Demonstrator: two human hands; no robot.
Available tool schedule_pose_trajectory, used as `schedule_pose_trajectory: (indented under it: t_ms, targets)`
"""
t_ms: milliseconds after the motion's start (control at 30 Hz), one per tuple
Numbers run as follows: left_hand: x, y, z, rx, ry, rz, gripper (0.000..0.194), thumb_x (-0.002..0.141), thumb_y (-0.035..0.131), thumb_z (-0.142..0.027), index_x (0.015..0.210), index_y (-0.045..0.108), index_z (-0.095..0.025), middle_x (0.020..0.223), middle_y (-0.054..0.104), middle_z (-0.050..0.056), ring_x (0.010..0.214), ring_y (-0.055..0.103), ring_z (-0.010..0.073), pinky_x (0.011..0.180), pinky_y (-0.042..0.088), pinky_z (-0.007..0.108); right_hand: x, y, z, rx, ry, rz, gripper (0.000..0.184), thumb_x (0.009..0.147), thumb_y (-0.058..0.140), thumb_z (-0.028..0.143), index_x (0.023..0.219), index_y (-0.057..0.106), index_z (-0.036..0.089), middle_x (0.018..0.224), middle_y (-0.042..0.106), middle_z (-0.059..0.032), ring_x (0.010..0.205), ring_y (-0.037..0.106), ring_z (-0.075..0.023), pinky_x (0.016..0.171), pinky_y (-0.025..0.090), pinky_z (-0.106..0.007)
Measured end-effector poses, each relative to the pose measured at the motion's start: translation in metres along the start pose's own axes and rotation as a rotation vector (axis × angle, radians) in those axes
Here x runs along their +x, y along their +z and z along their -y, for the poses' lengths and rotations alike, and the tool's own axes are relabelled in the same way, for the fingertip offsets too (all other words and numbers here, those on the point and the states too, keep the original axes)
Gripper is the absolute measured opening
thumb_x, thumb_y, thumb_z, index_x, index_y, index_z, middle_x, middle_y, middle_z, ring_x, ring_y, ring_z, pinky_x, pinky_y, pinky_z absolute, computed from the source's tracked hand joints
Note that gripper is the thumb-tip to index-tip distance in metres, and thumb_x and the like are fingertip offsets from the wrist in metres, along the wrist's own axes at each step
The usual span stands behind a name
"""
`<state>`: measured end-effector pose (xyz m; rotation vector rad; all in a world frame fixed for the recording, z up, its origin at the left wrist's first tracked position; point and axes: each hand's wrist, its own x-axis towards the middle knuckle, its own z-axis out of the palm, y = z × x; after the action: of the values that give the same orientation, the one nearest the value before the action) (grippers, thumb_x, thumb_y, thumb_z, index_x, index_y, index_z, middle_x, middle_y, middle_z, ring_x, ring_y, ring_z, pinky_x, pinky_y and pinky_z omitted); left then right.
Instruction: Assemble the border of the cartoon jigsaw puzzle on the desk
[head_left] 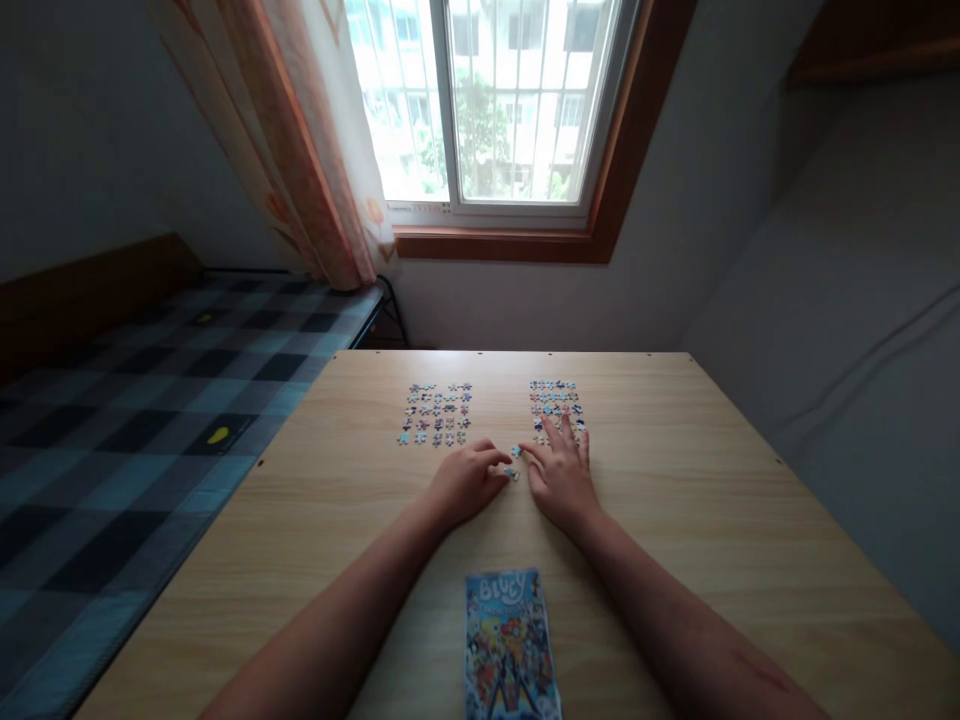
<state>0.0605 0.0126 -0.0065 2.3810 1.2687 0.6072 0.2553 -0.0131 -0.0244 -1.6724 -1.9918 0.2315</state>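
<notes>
My left hand [474, 478] rests low over the table with its fingers curled. Its thumb and forefinger are at a small light-blue and pale puzzle piece [512, 474]. My right hand [559, 474] lies with fingers spread, its fingertips reaching over the lower part of the right group of puzzle pieces [553, 385] and hiding some of them. Close to the tip of its leftmost digit is a blue puzzle piece [516, 451]; whether they touch is unclear. Left of both hands, another group of puzzle pieces [437, 410] lies in rows.
A colourful box or booklet marked "Bluey" [511, 640] lies between my forearms on the wooden table [352, 500]. A checked bed [150, 430] stands along the left side. Behind the table are a curtain [300, 150] and a barred window [517, 120].
</notes>
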Motion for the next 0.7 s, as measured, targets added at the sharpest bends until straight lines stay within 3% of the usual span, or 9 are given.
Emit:
schedule_pose_trajectory:
  t_ms: [300,700]
  targets:
    - [0.003,-0.002,0.000,0.052,0.031,0.050,0.019,0.087,0.063,-0.024,0.100,0.078,-0.027,0.097,0.069,0.002,0.076,0.063,0.0137,0.075,0.049,0.027,0.000,0.001,-0.004,0.006,-0.027,-0.010,0.035,0.089,0.057,0.017,0.113,0.075,0.035,0.161,0.036,0.0008,0.154,0.008,-0.0359,0.118,0.006,-0.070]
    - [0.002,-0.002,-0.012,0.103,-0.017,0.028,0.017,0.084,0.060,-0.022,0.093,0.074,-0.022,0.095,0.068,0.004,0.082,0.064,0.0177,0.076,0.050,0.030,-0.003,0.002,-0.003,0.025,-0.050,-0.009,0.035,0.085,0.061,0.015,0.108,0.078,0.034,0.160,0.038,-0.0007,0.154,0.012,-0.0355,0.120,0.007,-0.067]
